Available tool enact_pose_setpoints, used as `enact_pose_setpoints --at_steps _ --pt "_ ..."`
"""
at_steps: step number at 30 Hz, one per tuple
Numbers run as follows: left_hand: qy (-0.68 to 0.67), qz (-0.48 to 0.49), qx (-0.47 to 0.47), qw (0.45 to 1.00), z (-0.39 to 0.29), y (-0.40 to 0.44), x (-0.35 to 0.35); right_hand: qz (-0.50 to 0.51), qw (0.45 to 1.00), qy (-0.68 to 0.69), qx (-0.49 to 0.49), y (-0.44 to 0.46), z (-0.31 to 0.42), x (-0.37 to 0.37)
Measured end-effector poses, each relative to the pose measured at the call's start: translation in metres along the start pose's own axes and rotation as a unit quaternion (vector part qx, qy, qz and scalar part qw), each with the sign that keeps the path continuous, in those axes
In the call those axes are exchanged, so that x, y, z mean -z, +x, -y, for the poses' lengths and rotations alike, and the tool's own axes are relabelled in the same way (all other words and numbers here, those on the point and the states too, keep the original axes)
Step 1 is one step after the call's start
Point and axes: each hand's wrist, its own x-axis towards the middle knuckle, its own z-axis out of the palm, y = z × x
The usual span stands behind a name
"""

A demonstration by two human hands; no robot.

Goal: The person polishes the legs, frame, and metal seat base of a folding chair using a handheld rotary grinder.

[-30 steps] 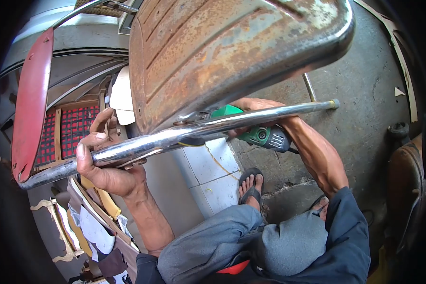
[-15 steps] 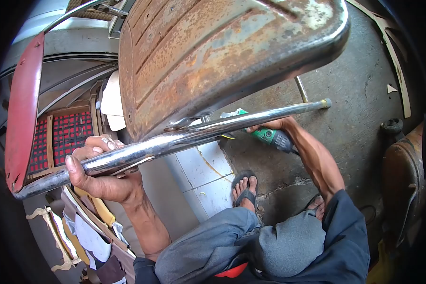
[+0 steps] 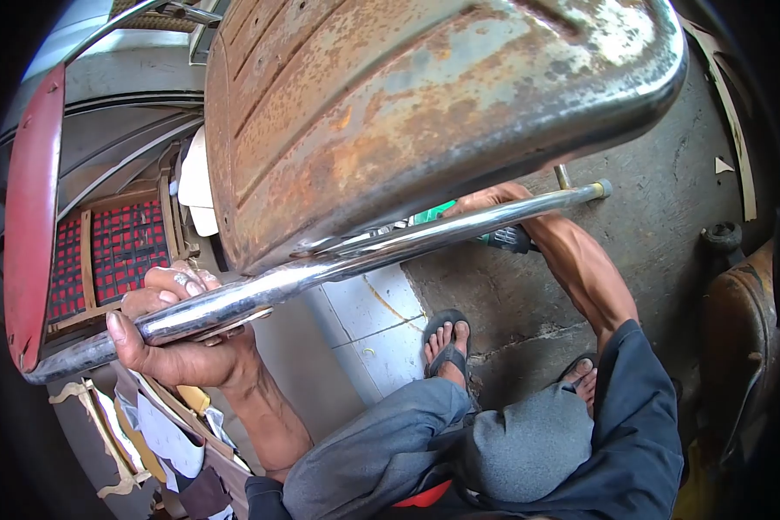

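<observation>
My left hand [image 3: 186, 334] is wrapped round the thick lower end of a chrome tube [image 3: 364, 263], its thumb underneath. The tube belongs to a metal chair frame with a rusty ribbed panel [image 3: 425, 113] above it and a red curved panel [image 3: 35, 208] at the far left. Behind the tube, my right hand [image 3: 494, 201] grips a green and black power tool [image 3: 510, 239]. Tube and rusty panel hide most of that tool, including its working end.
A wooden frame with red and black webbing [image 3: 130, 247] lies at the left, above stacked scraps [image 3: 169, 433]. White tiles [image 3: 377, 321] meet the concrete floor [image 3: 650, 234] near my sandalled feet. A brown padded object [image 3: 737, 338] stands at the right.
The rusty panel has shifted right and now covers more of the floor. My right hand and the power tool have moved up behind the tube, where less of the tool shows.
</observation>
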Motion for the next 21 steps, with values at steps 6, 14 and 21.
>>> enact_pose_setpoints --at_steps 6,14,21 --pt "-0.015 -0.015 -0.02 1.0 0.003 0.001 -0.002 -0.011 1.0 0.001 -0.001 -0.01 -0.008 -0.004" --pt "-0.024 -0.023 -0.005 0.999 0.002 0.0 -0.003 -0.014 1.0 0.0 -0.01 -0.015 -0.008 -0.007" --pt "-0.026 -0.025 -0.013 0.999 0.004 0.0 -0.002 -0.005 1.0 -0.002 -0.007 -0.006 0.001 -0.003"
